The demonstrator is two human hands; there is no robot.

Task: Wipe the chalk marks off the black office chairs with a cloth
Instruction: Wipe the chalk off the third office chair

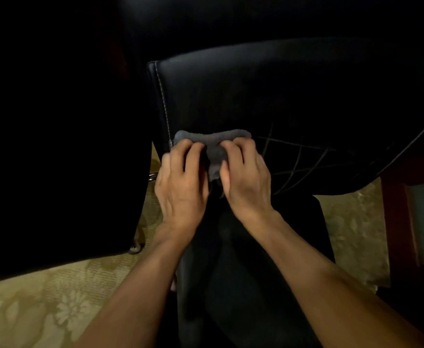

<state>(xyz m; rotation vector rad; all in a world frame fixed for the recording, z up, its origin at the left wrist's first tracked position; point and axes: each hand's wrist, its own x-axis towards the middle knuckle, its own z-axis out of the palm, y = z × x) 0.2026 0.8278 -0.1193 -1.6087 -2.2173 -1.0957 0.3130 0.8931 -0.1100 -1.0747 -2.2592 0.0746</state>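
A black leather office chair back [256,91] with white stitching down its left edge fills the middle of the head view. Thin pale chalk lines [304,159] cross its lower right part. A grey cloth [213,144] lies bunched against the chair's lower left area. My left hand [180,182] grips the cloth's left side with curled fingers. My right hand [246,177] grips its right side, just left of the chalk lines. Both hands hold the cloth against the leather.
Another black chair [55,146] stands close on the left, very dark. A chair castor [135,247] shows near the floor. Patterned beige carpet [55,305] lies below. Dark red wooden furniture [401,222] stands at the right edge.
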